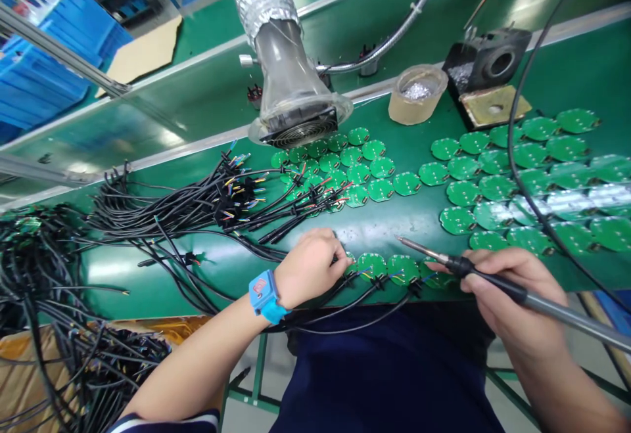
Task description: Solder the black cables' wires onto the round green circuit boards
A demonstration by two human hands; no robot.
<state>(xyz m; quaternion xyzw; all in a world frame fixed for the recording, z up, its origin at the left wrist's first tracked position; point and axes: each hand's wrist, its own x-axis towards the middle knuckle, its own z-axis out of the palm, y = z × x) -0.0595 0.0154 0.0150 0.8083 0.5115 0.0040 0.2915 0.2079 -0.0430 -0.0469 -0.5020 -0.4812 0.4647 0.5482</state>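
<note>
Navy shirt [379, 380]: bottom centre.
Right hand [525, 331]: lower right, fingers gripping soldering iron [503, 286].
Left hand [313, 265]: near centre, beside wired boards [373, 262]; cannot tell whether fingers grip.
Wired boards: lower centre, on tabletop [414, 223].

A glossy green worktop [374, 226] catches pale streaks of light, its green metal frame [259, 370] standing over a grey floor [274, 370]; beyond a slanting metal rail [64, 52] are stacked blue crates [39, 108], a cardboard sheet [145, 50] and dark shelving [142, 9], slightly blurred
</note>
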